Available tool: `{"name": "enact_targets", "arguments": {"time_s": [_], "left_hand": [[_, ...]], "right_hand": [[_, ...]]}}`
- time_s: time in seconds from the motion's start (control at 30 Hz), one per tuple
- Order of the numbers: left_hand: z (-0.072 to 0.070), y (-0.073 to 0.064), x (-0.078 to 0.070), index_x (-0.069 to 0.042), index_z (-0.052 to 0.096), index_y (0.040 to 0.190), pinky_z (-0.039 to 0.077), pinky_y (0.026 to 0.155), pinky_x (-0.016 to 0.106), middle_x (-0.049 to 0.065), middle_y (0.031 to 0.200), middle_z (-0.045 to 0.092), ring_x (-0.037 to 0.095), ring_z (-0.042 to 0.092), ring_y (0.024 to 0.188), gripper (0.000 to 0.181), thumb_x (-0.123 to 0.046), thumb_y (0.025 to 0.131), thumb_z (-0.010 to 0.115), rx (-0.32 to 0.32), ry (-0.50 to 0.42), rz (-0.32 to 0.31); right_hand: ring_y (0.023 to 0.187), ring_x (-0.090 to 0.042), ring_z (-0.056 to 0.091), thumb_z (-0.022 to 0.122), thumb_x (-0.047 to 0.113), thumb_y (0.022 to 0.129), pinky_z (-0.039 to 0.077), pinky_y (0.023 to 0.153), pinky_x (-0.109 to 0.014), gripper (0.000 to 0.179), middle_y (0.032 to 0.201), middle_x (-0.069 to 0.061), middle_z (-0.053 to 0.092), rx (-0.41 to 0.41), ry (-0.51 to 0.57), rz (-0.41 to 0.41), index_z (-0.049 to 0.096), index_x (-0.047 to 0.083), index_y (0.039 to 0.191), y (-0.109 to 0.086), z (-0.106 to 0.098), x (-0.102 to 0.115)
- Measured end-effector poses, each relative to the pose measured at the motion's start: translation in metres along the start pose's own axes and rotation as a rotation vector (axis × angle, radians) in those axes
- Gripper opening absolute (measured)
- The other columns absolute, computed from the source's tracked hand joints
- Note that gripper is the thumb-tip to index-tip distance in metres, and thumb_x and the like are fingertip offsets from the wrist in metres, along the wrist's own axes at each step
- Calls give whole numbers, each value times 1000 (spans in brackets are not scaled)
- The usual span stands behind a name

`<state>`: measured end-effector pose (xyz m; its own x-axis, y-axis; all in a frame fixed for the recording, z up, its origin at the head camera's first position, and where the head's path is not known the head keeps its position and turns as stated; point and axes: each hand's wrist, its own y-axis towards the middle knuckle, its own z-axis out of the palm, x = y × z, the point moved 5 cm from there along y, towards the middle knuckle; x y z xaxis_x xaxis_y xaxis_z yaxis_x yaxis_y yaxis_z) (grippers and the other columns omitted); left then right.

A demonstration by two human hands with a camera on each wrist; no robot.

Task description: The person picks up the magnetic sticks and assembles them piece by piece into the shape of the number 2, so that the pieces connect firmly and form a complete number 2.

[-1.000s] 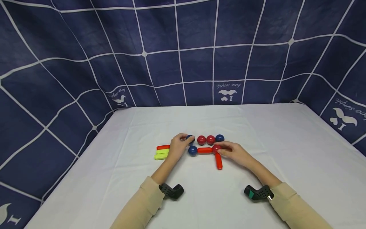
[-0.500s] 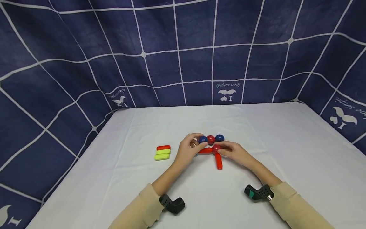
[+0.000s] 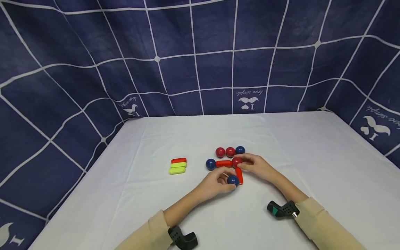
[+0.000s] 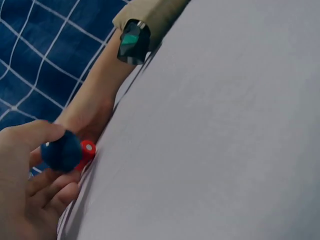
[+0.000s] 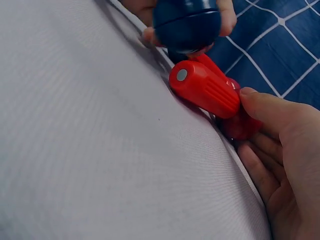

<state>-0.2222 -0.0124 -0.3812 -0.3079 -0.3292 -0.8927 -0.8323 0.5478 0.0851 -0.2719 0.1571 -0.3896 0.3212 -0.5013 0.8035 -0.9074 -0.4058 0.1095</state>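
Observation:
My left hand pinches a blue ball between thumb and fingers, close beside the near red rod. In the right wrist view that blue ball hangs by the end of the red rod, whose tip shows a silvery disc. My right hand holds a red ball with thumb and fingertips. From this ball one rod points toward me, and another red rod runs left to a second blue ball.
Behind the joined pieces, two red balls and a blue ball stand in a row. To the left lie a red rod and two yellow-green rods side by side. White cloth covers the table; a blue checked curtain hangs behind.
My left hand has carried the blue ball from the left end of the back row, rightward and then toward me to the near rod. My right hand stays on the red ball.

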Motion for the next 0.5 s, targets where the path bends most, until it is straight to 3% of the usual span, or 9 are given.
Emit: {"name": "enact_targets", "arguments": {"time_s": [0.27,0.5], "left_hand": [[2,2,5,-20,57,110,45,86,18,-4,107,59,4,53,93,31,-19,81,67,112,76,44],[6,-1,3,-20,57,113,43,90,18,-6,107,58,0,52,96,36,-20,79,70,175,60,59]], "right_hand": [[105,-25,57,59,30,87,47,90,-40,41,119,-13,59,-12,15,8,55,11,123,3,-1,1],[103,-24,57,57,25,89,48,89,-39,39,119,-14,58,-13,12,6,55,7,123,1,0,0]]}}
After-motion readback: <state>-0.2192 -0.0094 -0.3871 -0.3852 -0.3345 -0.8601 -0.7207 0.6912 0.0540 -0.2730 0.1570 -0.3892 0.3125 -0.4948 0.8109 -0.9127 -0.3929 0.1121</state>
